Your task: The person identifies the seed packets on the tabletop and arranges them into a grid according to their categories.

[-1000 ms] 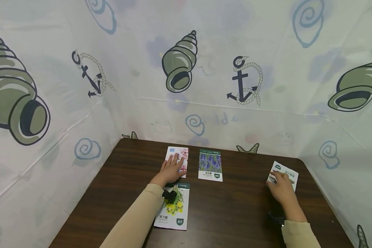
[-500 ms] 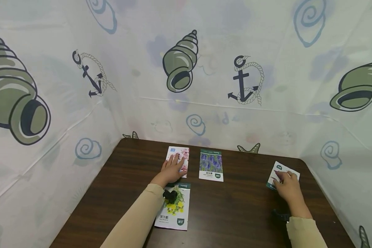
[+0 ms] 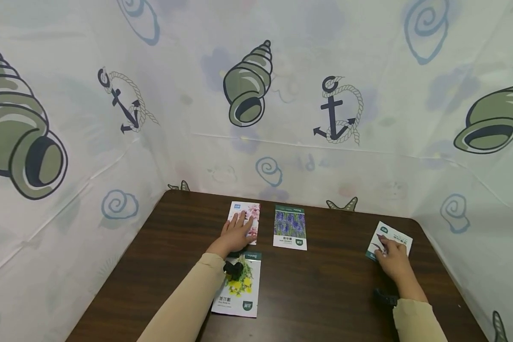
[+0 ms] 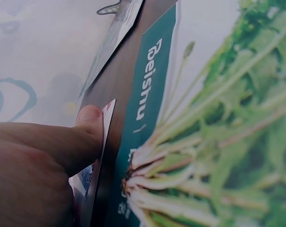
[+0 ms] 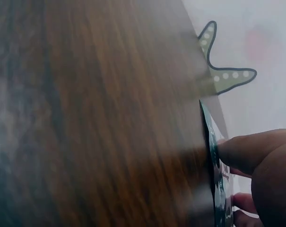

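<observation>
My left hand (image 3: 235, 236) rests with spread fingers on a white seed packet with pink blossoms (image 3: 254, 212), covering much of it. In the left wrist view its thumb (image 4: 91, 125) lies at that packet's edge. Under the left wrist lies a larger seed packet with yellow flowers (image 3: 239, 294). To the far right, my right hand (image 3: 396, 263) touches a white and green seed packet (image 3: 399, 236) with its fingertips. The right wrist view shows the thumb (image 5: 242, 151) on the packet's face, with other fingertips on the same side.
A seed packet with purple flowers (image 3: 289, 225) lies near the back of the dark wooden table (image 3: 320, 289), right of the blossom packet. White cloth (image 3: 299, 175) printed with shells and anchors hangs behind and at both sides.
My right hand has shifted slightly right over its packet, and the packet's green lower edge now shows. The left hand and the other packets have stayed in place.
</observation>
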Tool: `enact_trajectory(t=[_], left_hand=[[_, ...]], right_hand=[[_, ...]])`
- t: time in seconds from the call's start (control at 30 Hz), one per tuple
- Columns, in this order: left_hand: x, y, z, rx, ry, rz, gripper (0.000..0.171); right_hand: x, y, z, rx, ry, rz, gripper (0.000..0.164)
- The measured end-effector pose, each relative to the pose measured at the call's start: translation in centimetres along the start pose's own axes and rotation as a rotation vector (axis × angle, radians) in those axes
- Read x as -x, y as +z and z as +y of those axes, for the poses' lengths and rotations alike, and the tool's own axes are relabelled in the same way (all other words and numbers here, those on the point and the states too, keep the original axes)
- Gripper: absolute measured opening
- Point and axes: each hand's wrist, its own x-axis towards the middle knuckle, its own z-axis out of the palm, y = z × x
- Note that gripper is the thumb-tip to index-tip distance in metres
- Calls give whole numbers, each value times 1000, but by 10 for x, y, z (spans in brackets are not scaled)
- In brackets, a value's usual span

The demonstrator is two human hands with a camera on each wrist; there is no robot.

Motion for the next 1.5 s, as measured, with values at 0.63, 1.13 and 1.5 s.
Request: enact_trajectory(t=[0.63, 1.13, 1.5], left_hand=[[-2, 2, -4, -40, -12, 9, 82], [-3, 1, -1, -35, -1, 11, 82], [0, 1, 1, -35, -8, 3, 83]], right_hand=[[3, 5, -4, -18, -70, -58, 61], [13, 14, -19, 18, -94, -69, 59], [19, 20, -22, 28, -115, -74, 57]])
